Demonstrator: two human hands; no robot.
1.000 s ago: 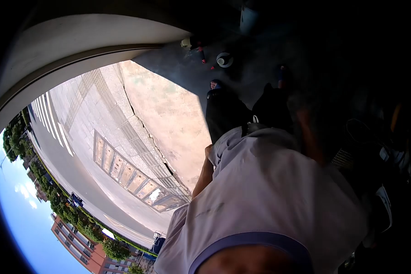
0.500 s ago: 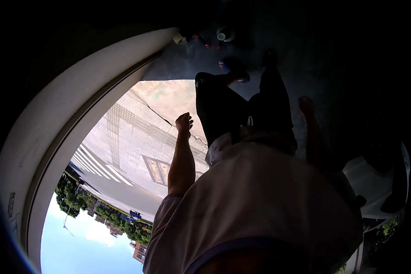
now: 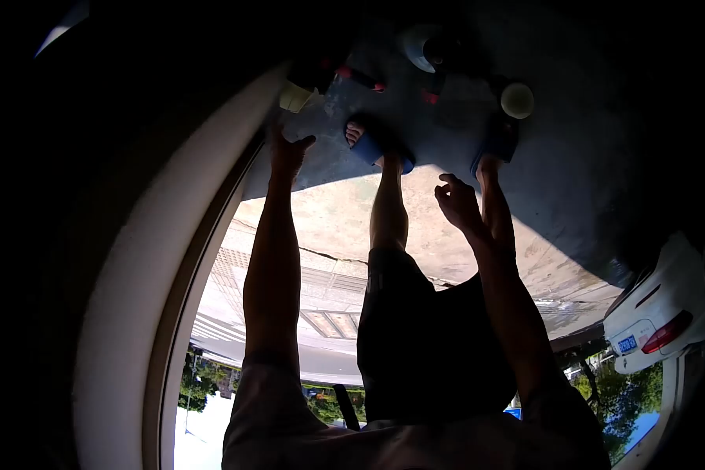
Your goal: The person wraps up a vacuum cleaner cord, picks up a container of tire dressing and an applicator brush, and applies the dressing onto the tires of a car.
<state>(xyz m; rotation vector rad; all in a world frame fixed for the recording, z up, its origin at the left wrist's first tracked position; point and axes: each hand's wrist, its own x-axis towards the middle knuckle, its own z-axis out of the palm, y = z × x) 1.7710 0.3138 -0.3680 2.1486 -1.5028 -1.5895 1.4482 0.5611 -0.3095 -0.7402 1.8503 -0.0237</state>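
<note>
My left hand (image 3: 289, 155) reaches over the shaded floor beside the wall edge, thumb apart from the fingers, with nothing visible in it. Just beyond its fingers is a pale yellowish, blocky object (image 3: 295, 97), partly lost in shadow. Beside that lies a dark tool with red ends (image 3: 361, 78). My right hand (image 3: 459, 205) hangs in front of my right shin, its fingers loosely curled with a gap at the thumb and nothing seen in the grasp. A round cream-coloured object (image 3: 517, 101), perhaps a cup or lid, is past my right foot.
My feet wear blue slippers (image 3: 374, 146). A whitish rounded container (image 3: 421, 48) and a small red item (image 3: 431, 97) lie farther off in the dark. A pale curved wall (image 3: 137, 313) runs along the left. A white car (image 3: 658, 313) stands at the right.
My body has bent down. Both hands have moved forward toward the floor, the left nearing the pale object. The floor items appear nearer, and the round cream object now sits farther right.
</note>
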